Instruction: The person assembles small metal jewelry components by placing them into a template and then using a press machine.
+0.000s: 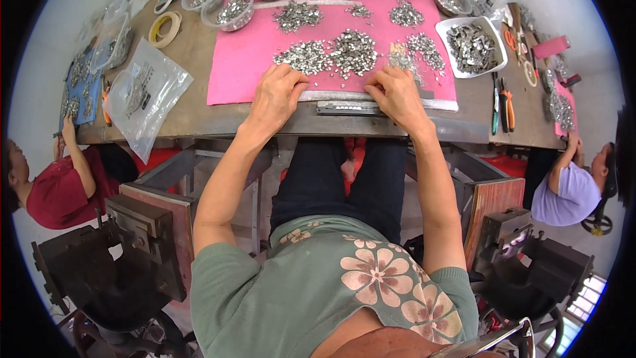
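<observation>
While left grip and right grip sit at the near edge of the pink mat, fingers bend inward, bunched; can't tell if either pinches anything. Left metal heap lies on the mat just beyond left grip's fingers; right metal heap, mid-mat, beyond and left of right grip. Dark bar runs along the mat's near edge, right end close by right grip.
</observation>
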{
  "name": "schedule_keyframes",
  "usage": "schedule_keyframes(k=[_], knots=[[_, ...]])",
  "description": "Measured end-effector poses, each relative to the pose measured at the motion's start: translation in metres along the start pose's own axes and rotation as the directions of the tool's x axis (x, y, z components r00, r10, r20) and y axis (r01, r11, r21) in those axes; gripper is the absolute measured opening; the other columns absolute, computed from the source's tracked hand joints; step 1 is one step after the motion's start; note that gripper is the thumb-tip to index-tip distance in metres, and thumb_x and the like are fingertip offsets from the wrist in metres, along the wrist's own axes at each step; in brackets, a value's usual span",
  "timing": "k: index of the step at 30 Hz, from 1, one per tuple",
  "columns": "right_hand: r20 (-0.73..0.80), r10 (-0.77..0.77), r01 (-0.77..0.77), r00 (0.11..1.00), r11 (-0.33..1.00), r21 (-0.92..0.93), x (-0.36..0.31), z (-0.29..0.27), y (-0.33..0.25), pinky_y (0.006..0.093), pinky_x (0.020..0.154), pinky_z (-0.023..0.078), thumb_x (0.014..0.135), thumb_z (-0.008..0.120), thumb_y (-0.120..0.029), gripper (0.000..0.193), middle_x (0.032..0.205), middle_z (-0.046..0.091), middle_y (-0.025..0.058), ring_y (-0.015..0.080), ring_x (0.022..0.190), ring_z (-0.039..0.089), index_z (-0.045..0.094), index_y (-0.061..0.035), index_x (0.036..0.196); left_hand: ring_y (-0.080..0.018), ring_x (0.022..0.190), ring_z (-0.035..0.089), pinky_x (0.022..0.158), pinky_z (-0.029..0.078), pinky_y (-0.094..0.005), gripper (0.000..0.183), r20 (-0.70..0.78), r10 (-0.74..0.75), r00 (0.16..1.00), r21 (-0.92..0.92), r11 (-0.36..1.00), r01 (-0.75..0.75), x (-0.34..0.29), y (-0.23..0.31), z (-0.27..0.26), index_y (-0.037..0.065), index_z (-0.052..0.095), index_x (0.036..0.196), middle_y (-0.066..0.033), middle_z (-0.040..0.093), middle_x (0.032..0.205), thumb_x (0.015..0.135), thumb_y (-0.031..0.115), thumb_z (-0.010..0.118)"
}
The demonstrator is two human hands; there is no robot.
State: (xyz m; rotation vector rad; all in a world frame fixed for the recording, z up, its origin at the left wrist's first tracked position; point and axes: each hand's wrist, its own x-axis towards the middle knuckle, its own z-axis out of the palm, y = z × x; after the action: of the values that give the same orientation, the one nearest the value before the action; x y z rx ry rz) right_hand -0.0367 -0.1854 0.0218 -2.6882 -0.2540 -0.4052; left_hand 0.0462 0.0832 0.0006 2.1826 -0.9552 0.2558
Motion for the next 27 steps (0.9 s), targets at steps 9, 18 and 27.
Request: schedule_keyframes(k=[9, 18, 27], knots=[[-0.085, -0.122, 0.127, 0.989, 0.990, 0.058, -0.002, 0.002, 0.006, 0.0412, 0.074, 0.042, 0.086, 0.073, -0.011, 0.005, 0.080, 0.060, 0.0081, 0.0280, 0.082, 0.060, 0.073, -0.0076, 0.089, -0.0324, 0.089, 0.060, 0.079, 0.048, -0.0432, 0.010, 0.027, 0.097, 0.995, 0.079, 0.992, -0.099, 0.005, 0.006, -0.001, 0.004, 0.067, 0.095, -0.0119, 0.061, 0.089, 0.085, 0.002, 0.069], [-0.023, -0.014, 0.015, 1.000, 0.997, 0.074, -0.010, -0.003, 0.009, 0.0451, 0.080, 0.045, 0.086, 0.071, -0.009, 0.008, 0.083, 0.063, 0.0122, 0.0328, 0.086, 0.061, 0.066, -0.0039, 0.089, -0.0294, 0.092, 0.061, 0.082, 0.048, -0.0389, 0.010, -0.005, 0.012, 1.000, -0.329, 0.944, -0.013, -0.001, 0.076, 0.038, 0.002, 0.063, 0.100, -0.0108, 0.065, 0.094, 0.090, 0.001, 0.066], [-0.052, 0.291, -0.222, 0.955, 0.822, 0.524, -0.039, -0.007, -0.019, 0.0390, 0.076, 0.049, 0.089, 0.067, -0.001, 0.008, 0.083, 0.064, 0.0148, 0.0329, 0.083, 0.063, 0.062, 0.0010, 0.095, -0.0305, 0.102, 0.058, 0.092, 0.042, -0.0416, 0.017, -0.034, 0.083, 0.996, -0.179, 0.980, -0.087, -0.004, 0.077, 0.052, 0.005, 0.064, 0.098, -0.0090, 0.065, 0.101, 0.084, 0.000, 0.071]])
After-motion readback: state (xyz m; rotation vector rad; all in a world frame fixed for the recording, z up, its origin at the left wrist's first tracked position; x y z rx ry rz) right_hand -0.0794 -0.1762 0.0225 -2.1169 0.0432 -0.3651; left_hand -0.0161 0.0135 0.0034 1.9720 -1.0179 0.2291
